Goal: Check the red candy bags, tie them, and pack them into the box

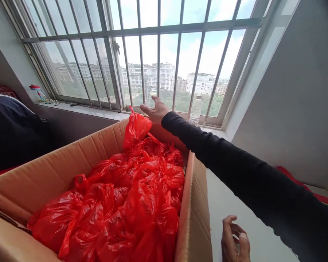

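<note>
My right hand (157,110), at the end of a black sleeve, reaches over the far side of a cardboard box (199,203). Its thumb and fingers are apart, with nothing between them. Just left of and below it, a knotted red plastic bag (136,130) stands higher than the others, at the box's far corner. Many knotted red bags (142,193) fill the box; their contents are hidden. Low on the right, outside the box, my left hand (235,242) hangs with loosely bent, parted fingers and holds nothing; the frame's edge cuts it off.
Behind the box is a barred window with a white sill (98,112). A clear plastic bottle (196,110) stands there, right of my right hand. A red-capped bottle (37,92) is at the sill's left end. Dark clothing (11,127) shows at the left edge. A pale surface (226,196) lies right of the box.
</note>
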### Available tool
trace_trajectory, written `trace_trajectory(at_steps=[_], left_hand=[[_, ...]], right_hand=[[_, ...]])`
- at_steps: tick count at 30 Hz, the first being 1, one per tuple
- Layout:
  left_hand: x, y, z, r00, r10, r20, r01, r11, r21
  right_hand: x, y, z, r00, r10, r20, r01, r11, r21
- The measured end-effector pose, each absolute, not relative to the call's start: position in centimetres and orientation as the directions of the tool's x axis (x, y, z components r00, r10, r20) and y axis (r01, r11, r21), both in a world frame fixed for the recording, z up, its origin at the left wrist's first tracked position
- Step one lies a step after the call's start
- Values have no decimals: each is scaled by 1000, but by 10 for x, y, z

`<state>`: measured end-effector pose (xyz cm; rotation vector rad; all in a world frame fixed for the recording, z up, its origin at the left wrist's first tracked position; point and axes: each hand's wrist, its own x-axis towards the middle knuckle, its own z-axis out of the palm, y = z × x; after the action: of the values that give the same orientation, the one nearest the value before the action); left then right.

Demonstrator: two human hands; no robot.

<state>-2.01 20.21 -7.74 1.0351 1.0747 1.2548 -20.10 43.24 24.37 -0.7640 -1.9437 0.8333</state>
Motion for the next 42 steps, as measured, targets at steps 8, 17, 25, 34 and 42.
trace_trajectory(at_steps=[8,17,25,34,42], left_hand=[[-30,207,-62,66,997,36,-190,-23,981],[-15,243,-75,144,982,121,-226,-86,970],[-12,246,-65,84,987,134,-94,-126,988],[3,225,-51,-97,990,100,-58,-106,993],[64,172,-34,106,991,-86,-335,117,935]], right_hand=[[-50,398,200,-327,774,542,253,624,-739],[273,287,91,476,834,279,650,-120,-751],[338,243,7,554,828,83,597,-326,-733],[291,215,40,295,903,311,474,145,-869],[237,155,34,58,967,248,243,227,-943]])
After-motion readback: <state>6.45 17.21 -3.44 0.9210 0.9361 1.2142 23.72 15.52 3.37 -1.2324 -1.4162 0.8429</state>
